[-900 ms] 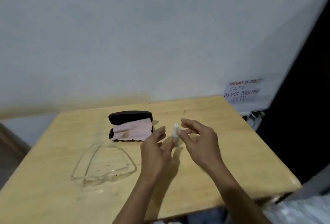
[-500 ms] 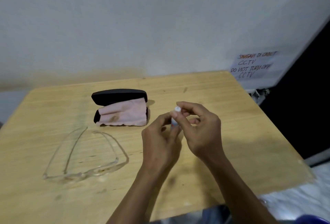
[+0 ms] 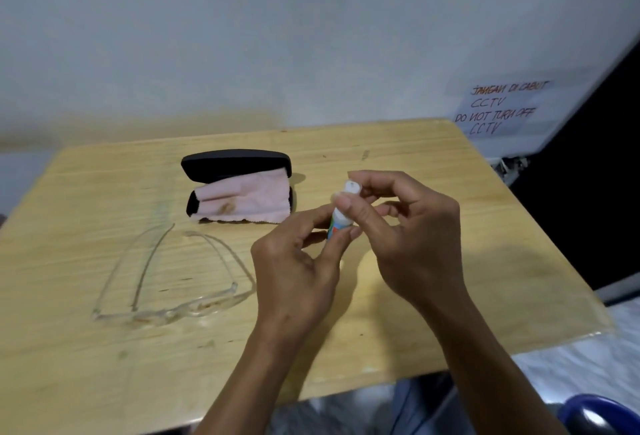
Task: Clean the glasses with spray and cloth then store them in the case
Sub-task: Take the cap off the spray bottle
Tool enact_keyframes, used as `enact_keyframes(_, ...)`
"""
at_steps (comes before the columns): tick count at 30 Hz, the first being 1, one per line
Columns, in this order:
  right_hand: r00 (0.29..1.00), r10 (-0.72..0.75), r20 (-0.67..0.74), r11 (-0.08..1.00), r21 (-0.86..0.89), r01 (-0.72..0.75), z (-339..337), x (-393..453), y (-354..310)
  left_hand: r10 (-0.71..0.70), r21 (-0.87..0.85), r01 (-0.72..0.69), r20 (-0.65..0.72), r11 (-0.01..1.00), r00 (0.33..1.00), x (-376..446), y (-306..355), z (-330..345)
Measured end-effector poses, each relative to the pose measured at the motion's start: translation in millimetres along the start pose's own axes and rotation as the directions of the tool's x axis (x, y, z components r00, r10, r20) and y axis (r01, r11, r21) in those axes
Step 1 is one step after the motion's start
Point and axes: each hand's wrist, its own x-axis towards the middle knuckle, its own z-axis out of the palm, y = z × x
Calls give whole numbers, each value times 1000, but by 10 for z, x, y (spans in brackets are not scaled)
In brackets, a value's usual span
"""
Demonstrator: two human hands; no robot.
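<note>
A small white spray bottle (image 3: 341,218) with a coloured label is held upright above the table's middle. My left hand (image 3: 298,261) grips its lower body. My right hand (image 3: 408,230) pinches its white cap from above with thumb and fingers. Clear-framed glasses (image 3: 173,296) lie on the table to the left of my hands, arms unfolded and pointing away from me. Behind them a black case (image 3: 235,164) stands open with a pink cloth (image 3: 246,197) draped inside it and over its front edge.
The wooden table (image 3: 450,192) stands against a white wall. A handwritten paper notice (image 3: 502,109) hangs at the right. A dark gap lies beyond the table's right edge, and a blue object (image 3: 595,414) shows at the bottom right.
Both hands have closed in on the spray bottle and lifted it slightly toward me. My right fingers have shifted onto the cap. The camera has tilted down and moved closer.
</note>
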Motion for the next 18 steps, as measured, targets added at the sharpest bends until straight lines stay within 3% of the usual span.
enact_keyframes(13, 992, -48, 113, 989, 144, 31, -78, 131, -241, 35, 43, -35, -1, 998, 999, -29, 134, -182)
enact_keyframes(16, 999, -33, 31, 947, 319, 22, -300, 279, -437, -93, -4, 94, 16, 996, 995, -126, 77, -218)
enact_keyframes(18, 996, -81, 22, 962, 263, 72, -468, 410, -541, -148, -62, 150, 35, 987, 988, -167, 93, -254)
